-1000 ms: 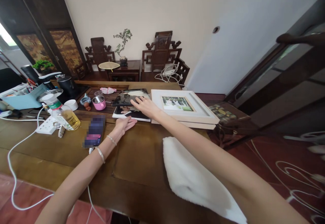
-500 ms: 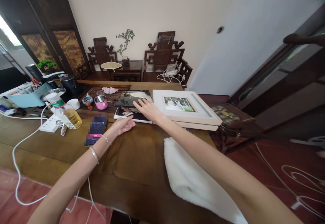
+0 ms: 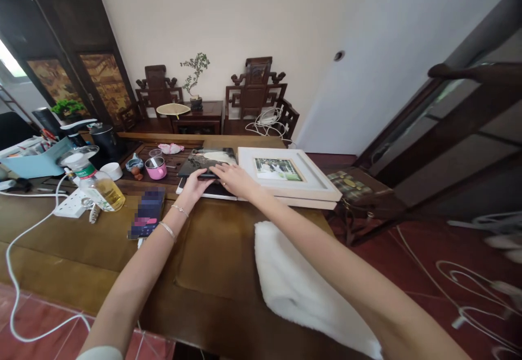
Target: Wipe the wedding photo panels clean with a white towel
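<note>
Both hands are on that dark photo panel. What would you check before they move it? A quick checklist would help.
1. Contact: left hand reaches the near edge of the dark photo panel: ok.
2. Firm grip by that hand: cannot tell.
3. Support: right hand lies flat on the panel: ok.
4. Underneath: it rests on a second panel, which might slide: not ok.
5. Gap to the white frame: cannot tell, the edges look close.
6. Pink cup stands apart: ok.
</note>
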Tool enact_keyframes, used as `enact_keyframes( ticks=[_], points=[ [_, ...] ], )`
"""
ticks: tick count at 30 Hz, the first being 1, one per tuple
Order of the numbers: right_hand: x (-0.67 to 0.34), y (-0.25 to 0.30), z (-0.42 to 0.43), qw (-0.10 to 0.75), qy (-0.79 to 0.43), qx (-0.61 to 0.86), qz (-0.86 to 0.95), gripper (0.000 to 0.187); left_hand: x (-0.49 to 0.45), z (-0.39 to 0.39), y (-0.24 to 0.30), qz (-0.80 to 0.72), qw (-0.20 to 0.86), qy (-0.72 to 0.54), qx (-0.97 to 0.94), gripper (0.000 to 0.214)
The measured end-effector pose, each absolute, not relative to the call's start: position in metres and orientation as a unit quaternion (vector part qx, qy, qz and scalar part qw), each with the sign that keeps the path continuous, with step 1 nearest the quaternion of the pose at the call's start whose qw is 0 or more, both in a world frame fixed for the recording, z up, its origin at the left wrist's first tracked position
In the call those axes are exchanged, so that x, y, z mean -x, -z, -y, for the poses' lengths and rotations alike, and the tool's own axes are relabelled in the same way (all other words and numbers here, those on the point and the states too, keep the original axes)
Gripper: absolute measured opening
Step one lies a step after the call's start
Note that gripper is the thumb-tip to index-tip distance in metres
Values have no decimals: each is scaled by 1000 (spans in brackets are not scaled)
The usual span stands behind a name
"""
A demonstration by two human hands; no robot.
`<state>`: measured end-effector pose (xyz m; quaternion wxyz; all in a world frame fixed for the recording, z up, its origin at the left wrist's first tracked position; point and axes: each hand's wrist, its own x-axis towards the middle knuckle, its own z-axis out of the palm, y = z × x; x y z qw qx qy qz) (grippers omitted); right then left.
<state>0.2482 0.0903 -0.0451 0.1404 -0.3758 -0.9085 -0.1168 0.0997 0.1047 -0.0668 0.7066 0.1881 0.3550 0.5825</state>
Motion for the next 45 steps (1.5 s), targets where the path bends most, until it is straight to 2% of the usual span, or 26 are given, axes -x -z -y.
enact_keyframes(
  ticks=[3,5,8,11,15,23,27,29,35,39,42,45],
  points=[
    [-279,23,-62,189,81,371,906,39,-94,-104,62,-353,704,-587,-187,18],
    [-311,12,-29,305,14,384,871,34,-86,-100,56,-344,698,-597,-196,16],
    [-366,11,31,379,-15,512,770,27,-73,-87,41,-329,681,-611,-234,18],
    [-409,32,88,348,-56,652,671,33,-64,-62,22,-343,647,-632,-254,25],
    [-420,70,138,308,-115,737,591,43,-58,-18,2,-365,616,-653,-247,30],
    [-390,93,146,239,-98,818,513,68,-53,77,12,-420,635,-620,-191,40],
    [-392,98,144,218,-99,807,540,55,-53,117,25,-485,634,-589,-127,42],
    [-394,100,149,231,-105,797,548,50,-53,133,30,-497,631,-586,-104,44],
    [-402,100,167,311,-123,762,554,52,-42,168,43,-514,629,-572,-112,51],
    [-400,103,171,307,-108,769,550,53,-23,186,54,-544,619,-549,-142,60],
    [-390,101,177,378,11,745,550,58,-9,205,65,-584,598,-527,-154,58],
    [-371,98,192,441,133,621,634,42,3,227,76,-622,569,-509,-172,36]
  ],
)
